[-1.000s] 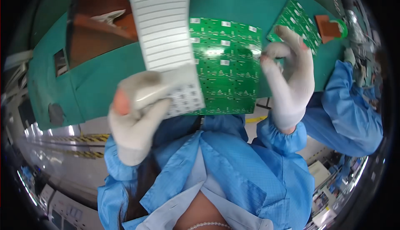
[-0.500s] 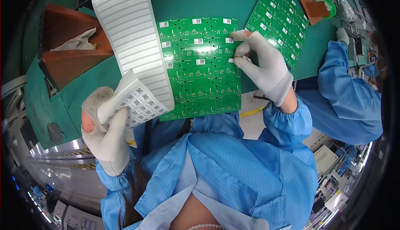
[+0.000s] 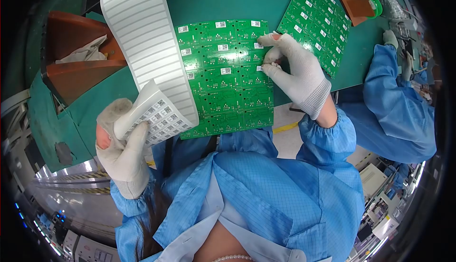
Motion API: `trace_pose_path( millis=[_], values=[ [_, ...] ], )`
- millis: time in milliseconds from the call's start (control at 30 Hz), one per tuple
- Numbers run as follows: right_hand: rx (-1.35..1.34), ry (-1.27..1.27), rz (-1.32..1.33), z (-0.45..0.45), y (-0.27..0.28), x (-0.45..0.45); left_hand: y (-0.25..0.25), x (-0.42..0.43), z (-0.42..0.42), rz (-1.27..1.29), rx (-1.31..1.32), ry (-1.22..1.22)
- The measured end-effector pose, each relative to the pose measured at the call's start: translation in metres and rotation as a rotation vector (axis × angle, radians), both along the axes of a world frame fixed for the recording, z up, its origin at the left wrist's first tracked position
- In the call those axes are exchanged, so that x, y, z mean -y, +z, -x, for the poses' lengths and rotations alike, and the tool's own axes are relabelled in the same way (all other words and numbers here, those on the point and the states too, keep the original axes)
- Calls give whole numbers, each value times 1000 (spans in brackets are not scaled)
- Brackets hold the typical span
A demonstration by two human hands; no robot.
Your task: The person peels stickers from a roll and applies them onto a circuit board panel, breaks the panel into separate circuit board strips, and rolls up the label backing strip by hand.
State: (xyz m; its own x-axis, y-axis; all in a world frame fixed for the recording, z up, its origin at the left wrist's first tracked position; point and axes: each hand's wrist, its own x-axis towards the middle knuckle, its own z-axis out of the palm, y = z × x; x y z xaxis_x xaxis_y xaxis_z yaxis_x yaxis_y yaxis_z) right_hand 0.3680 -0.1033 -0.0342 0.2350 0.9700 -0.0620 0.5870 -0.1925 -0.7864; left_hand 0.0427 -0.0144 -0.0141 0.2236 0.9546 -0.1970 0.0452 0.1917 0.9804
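Note:
My left hand (image 3: 124, 141), in a white glove with a bare thumb tip, pinches the end of a strip of labels (image 3: 164, 119) printed with small square codes. The strip's striped backing (image 3: 147, 34) arches up and away over the left edge of a green circuit board (image 3: 228, 91). White labels sit in the board's upper rows. At the board's right edge, my right hand (image 3: 297, 69), also gloved, has its thumb and index fingertips at a small white label (image 3: 260, 68) in the third row. Whether the label is still between the fingertips cannot be made out.
A second labelled green board (image 3: 316, 24) lies at the upper right, beside a brown block (image 3: 356, 9) and a green ring (image 3: 376, 6). A brown bin (image 3: 78, 72) with a white cloth stands at the left. A co-worker's blue sleeve (image 3: 382, 79) is at the right.
My right hand has come left and down from over the second board to the main board's edge. My left hand has moved left with the strip, whose printed codes now face up.

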Motion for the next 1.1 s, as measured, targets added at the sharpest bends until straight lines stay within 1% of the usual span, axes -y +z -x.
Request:
trace_pose_path(
  millis=[233,333,433,533,633,733,767,800,867,900,967,1033,1100],
  values=[
    [186,32,22,1,1,0,-3,1,1,-9,-8,-26],
    [213,36,-39,2,-3,1,-3,0,1,-14,-12,-36],
    [160,-35,-50,6,-4,0,-4,0,-1,-20,1,-42],
    [310,-25,-91,8,-6,2,-4,0,-3,15,59,-71],
    [576,67,-117,15,-1,5,0,-1,-6,-9,18,-112],
    [662,-51,-179,23,4,5,-2,3,-9,1,102,-103],
    [674,-69,-180,17,1,8,0,5,-9,69,141,-104],
    [678,-88,-175,16,3,8,0,4,-7,73,135,-141],
    [619,-110,-265,20,3,8,-1,2,-5,84,128,-220],
    [539,-120,-297,27,7,8,4,2,-10,142,130,-191],
    [376,-146,-355,48,20,7,6,4,-16,138,101,-195],
    [293,25,-409,54,29,1,3,4,-26,148,77,-203],
    [295,220,-475,54,30,-8,-1,5,-36,170,61,-210]
  ],
)
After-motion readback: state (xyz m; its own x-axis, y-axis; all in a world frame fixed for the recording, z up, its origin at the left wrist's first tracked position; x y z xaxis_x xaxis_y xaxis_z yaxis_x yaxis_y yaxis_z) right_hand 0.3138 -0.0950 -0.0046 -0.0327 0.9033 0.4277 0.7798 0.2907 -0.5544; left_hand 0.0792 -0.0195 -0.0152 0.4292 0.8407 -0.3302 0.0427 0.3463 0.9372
